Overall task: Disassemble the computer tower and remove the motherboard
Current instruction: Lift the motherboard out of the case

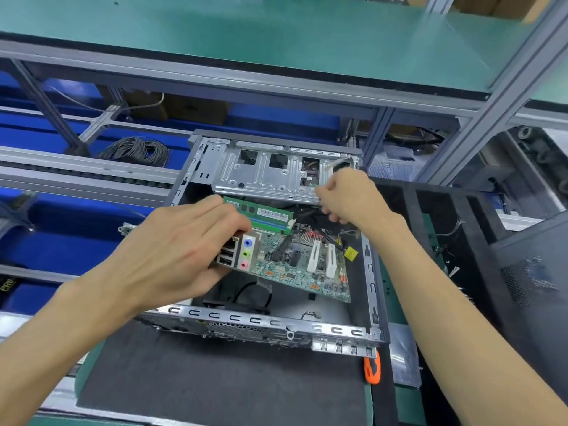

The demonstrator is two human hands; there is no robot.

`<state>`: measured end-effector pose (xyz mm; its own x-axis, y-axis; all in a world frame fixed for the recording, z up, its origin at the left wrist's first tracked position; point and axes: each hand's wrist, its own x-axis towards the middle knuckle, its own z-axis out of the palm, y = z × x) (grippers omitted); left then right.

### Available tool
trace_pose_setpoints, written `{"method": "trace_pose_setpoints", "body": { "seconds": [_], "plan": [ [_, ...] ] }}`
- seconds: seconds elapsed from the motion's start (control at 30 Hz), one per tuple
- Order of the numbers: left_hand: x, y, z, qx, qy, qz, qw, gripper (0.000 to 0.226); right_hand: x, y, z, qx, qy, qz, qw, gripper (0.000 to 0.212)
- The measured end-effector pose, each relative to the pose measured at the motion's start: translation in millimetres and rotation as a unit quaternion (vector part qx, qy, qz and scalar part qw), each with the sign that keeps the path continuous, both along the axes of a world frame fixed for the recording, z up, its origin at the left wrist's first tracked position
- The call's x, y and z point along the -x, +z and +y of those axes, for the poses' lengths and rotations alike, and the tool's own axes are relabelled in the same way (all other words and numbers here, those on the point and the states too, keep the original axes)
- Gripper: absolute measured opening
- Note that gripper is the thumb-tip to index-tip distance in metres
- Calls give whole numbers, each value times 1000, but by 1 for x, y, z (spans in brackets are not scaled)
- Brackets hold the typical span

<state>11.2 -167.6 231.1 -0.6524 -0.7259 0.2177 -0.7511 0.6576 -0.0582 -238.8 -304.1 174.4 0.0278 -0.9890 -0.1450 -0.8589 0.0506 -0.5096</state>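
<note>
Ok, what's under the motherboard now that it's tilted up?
Under the raised motherboard the case floor shows, with a looped black cable and a small loose wire. Whatever lies beneath the board's far half is covered.

The tower [276,329] lies on its side, open, a grey metal case with a silver drive cage at its far end; the green motherboard [295,265] sits tilted inside, its port end raised, a green memory stick upright along its far edge.
</note>
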Motion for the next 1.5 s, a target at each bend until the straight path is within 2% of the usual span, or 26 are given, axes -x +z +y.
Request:
{"method": "trace_pose_setpoints", "body": {
  "seconds": [0.07,0.13,0.2,0.3,0.43,0.67,0.8,0.9,1.03,1.17,1.3,1.4,1.5],
  "plan": [
    [0,0,-1,-3,4,10,1000,38,8,2,3,-107,9,72,992,41],
    [1,0,-1,-1,4,10,1000,39,11,7,7,-215,50,100,970,46],
    [3,-1,0,7,-2,5,1000,39,13,10,10,-262,80,102,956,45],
    [5,-2,0,17,-8,3,1000,40,13,12,13,-233,112,122,958,34],
    [8,-4,0,18,-4,-2,1000,44,9,10,16,-160,141,189,958,44],
    [6,-2,2,2,-10,-2,1000,38,16,7,16,-72,64,73,993,44],
    [4,0,6,5,-11,3,1000,39,21,8,20,50,40,106,992,26],
    [0,9,6,10,-6,13,1000,33,25,14,21,53,40,136,988,18],
    [-2,21,8,39,-12,4,999,35,24,16,25,55,54,109,991,26],
    [-3,26,9,77,-21,-4,997,34,24,14,29,123,-20,76,989,28],
    [-2,27,17,77,-27,-7,997,34,30,17,32,45,-62,75,994,51],
    [-1,29,24,85,-30,-10,996,33,33,18,37,-35,-63,63,995,54],
    [0,33,31,98,-18,-14,995,44,33,19,44,-115,-75,2,991,59]
  ]
}}
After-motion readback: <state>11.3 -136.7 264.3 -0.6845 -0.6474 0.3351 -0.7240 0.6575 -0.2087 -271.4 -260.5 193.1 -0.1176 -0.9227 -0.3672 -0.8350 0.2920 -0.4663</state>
